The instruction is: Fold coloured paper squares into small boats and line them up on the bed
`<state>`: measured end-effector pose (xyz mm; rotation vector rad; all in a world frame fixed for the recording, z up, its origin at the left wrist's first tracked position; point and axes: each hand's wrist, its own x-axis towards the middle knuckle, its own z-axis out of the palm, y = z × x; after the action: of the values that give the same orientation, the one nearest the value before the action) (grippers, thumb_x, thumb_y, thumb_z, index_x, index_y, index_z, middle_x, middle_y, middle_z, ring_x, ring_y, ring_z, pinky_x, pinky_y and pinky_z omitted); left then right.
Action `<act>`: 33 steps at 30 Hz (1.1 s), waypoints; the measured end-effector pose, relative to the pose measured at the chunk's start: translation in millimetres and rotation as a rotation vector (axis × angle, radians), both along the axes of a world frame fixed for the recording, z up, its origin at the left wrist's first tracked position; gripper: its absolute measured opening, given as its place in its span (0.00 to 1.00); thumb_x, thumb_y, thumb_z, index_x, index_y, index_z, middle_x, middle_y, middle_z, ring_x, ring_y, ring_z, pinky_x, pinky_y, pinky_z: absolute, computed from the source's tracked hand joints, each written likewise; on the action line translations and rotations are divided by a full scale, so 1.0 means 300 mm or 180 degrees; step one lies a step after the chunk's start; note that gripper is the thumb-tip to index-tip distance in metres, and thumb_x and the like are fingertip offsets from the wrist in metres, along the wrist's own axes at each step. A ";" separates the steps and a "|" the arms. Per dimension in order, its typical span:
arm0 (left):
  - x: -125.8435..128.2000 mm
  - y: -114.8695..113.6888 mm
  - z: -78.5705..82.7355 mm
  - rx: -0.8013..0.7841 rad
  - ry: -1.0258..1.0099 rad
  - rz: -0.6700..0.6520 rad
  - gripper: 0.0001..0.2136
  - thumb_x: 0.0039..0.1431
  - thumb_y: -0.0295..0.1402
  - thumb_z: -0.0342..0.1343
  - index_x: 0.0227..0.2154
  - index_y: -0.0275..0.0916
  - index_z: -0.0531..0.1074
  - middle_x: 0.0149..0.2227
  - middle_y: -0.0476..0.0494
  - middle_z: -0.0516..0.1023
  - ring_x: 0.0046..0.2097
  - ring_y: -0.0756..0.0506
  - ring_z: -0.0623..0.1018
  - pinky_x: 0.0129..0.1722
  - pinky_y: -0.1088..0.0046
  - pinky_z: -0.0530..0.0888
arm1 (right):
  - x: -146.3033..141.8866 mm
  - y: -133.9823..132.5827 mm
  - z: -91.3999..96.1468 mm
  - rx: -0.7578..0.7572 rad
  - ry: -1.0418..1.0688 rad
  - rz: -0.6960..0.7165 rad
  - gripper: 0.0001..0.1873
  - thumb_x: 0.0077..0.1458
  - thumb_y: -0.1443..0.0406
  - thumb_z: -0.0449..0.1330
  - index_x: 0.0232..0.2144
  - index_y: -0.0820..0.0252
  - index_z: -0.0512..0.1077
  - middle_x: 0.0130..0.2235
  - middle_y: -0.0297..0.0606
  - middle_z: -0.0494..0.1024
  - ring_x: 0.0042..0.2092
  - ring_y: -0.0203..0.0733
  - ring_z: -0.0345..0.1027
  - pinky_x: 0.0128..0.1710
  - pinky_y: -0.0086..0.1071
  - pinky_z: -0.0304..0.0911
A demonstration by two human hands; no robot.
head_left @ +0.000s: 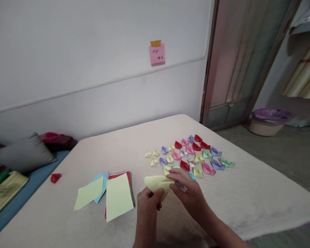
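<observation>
Between my two hands, raised over the cloth-covered table, is a folded piece of pale yellow paper [157, 182]. My left hand [150, 203] pinches its lower side, thumb on the near face. The right edge is gripped by my right hand [186, 186], its thumb below and fingers on top. Just beyond my hands stand several small folded paper boats in loose rows, among them a red boat [185, 166], a pink boat [209, 169] and a green boat [226, 162]. My right hand hides part of the nearest ones.
Left of my hands lies a stack of coloured paper [120, 196], yellow on top, beside a loose yellow sheet [89, 193] over a blue sheet [101, 198]. A crumpled-looking red paper piece [55, 177] sits at the far left. A white wall [105, 106] stands behind the table.
</observation>
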<state>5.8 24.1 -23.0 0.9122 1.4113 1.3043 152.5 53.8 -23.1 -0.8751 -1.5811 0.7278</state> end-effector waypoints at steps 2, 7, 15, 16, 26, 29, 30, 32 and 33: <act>0.002 0.000 0.001 -0.0021 -0.0036 0.0043 0.13 0.42 0.40 0.63 0.20 0.32 0.75 0.10 0.55 0.62 0.16 0.54 0.59 0.17 0.78 0.54 | -0.001 -0.004 -0.002 0.0033 -0.0081 -0.0016 0.14 0.52 0.71 0.57 0.39 0.51 0.75 0.45 0.42 0.73 0.49 0.49 0.65 0.48 0.42 0.61; 0.006 -0.005 0.019 -0.0114 -0.0075 0.0019 0.12 0.42 0.39 0.63 0.22 0.31 0.76 0.10 0.55 0.62 0.16 0.54 0.58 0.17 0.78 0.53 | 0.000 -0.005 0.000 -0.0091 -0.0042 0.0026 0.11 0.51 0.70 0.58 0.36 0.52 0.77 0.48 0.42 0.72 0.50 0.50 0.64 0.49 0.41 0.60; 0.020 -0.009 0.020 -0.0047 -0.0251 -0.0237 0.11 0.41 0.37 0.63 0.19 0.33 0.74 0.11 0.56 0.60 0.15 0.55 0.57 0.16 0.78 0.51 | -0.024 -0.003 0.013 -0.1279 0.0670 0.0501 0.06 0.44 0.68 0.63 0.27 0.54 0.78 0.29 0.34 0.78 0.34 0.45 0.70 0.35 0.34 0.63; 0.023 -0.009 0.018 -0.0072 -0.0315 -0.0225 0.11 0.41 0.37 0.63 0.19 0.33 0.73 0.11 0.56 0.60 0.15 0.55 0.57 0.16 0.78 0.50 | -0.027 -0.005 0.014 -0.1302 0.0734 0.0501 0.06 0.44 0.68 0.62 0.26 0.53 0.79 0.30 0.34 0.79 0.35 0.45 0.70 0.36 0.34 0.63; 0.031 -0.025 0.022 0.0050 -0.0558 -0.0161 0.11 0.51 0.37 0.58 0.20 0.34 0.70 0.14 0.56 0.61 0.17 0.55 0.59 0.17 0.79 0.53 | -0.016 -0.007 0.021 -0.1427 0.0790 0.0587 0.10 0.41 0.71 0.59 0.22 0.53 0.79 0.26 0.34 0.77 0.31 0.41 0.67 0.32 0.31 0.61; 0.028 -0.030 0.044 0.0154 -0.0549 -0.0155 0.08 0.52 0.35 0.57 0.26 0.34 0.71 0.15 0.55 0.64 0.18 0.55 0.60 0.17 0.80 0.54 | -0.018 -0.008 0.031 -0.1574 0.0823 0.0563 0.10 0.40 0.71 0.58 0.22 0.54 0.79 0.26 0.34 0.76 0.30 0.40 0.65 0.30 0.30 0.60; 0.026 -0.030 0.048 0.0186 -0.0555 -0.0158 0.08 0.52 0.35 0.56 0.27 0.34 0.71 0.16 0.55 0.64 0.18 0.55 0.61 0.18 0.80 0.55 | -0.019 -0.008 0.033 -0.1608 0.0833 0.0555 0.10 0.40 0.71 0.58 0.22 0.55 0.79 0.26 0.33 0.76 0.30 0.40 0.65 0.29 0.30 0.60; 0.020 -0.029 0.045 0.0242 -0.0550 -0.0105 0.07 0.53 0.33 0.55 0.28 0.34 0.72 0.17 0.55 0.64 0.20 0.54 0.61 0.19 0.80 0.56 | -0.021 -0.007 0.035 -0.1640 0.0847 0.0533 0.09 0.39 0.71 0.59 0.22 0.55 0.79 0.26 0.33 0.75 0.30 0.40 0.64 0.28 0.30 0.60; 0.017 -0.028 0.039 0.0253 -0.0537 -0.0068 0.06 0.53 0.33 0.55 0.28 0.34 0.72 0.17 0.55 0.63 0.20 0.54 0.61 0.19 0.80 0.57 | -0.022 -0.006 0.036 -0.1652 0.0848 0.0524 0.09 0.39 0.70 0.59 0.22 0.55 0.79 0.26 0.34 0.75 0.30 0.40 0.64 0.28 0.30 0.60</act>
<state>11.0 15.8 -11.1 0.8464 1.2239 1.3959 146.0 52.1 -12.4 -0.9734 -1.2509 1.3535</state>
